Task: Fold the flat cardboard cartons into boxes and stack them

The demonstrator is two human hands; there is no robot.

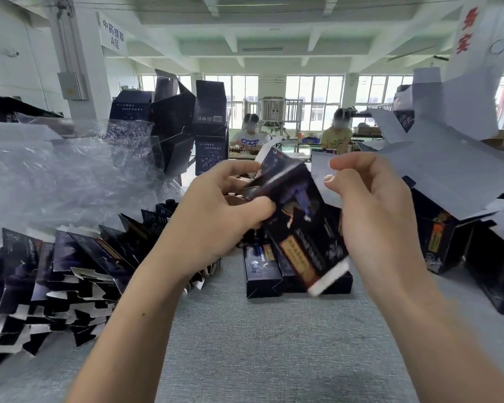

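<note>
Above the table (pixel 274 344), left hand (pixel 216 216) and right hand (pixel 376 216) fingers (pixel 350 163) clamp a dark printed, tilted carton (pixel 300 219).

Worktop (pixel 259 344), grey fabric-covered. On it:
- flat cartons (pixel 56 280), dark, fanned row, left
- folded boxes (pixel 262 271), side by side, centre
- larger boxes (pixel 448 242), right
- plastic wrap (pixel 56 175), clear, crumpled, far left

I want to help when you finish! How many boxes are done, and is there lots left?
Done: a few folded boxes lie side by side on the table. In hand: left hand and right hand hold one dark carton, its end flap open. Left: a big pile of flat cartons at the left, so most of the job remains.
</note>
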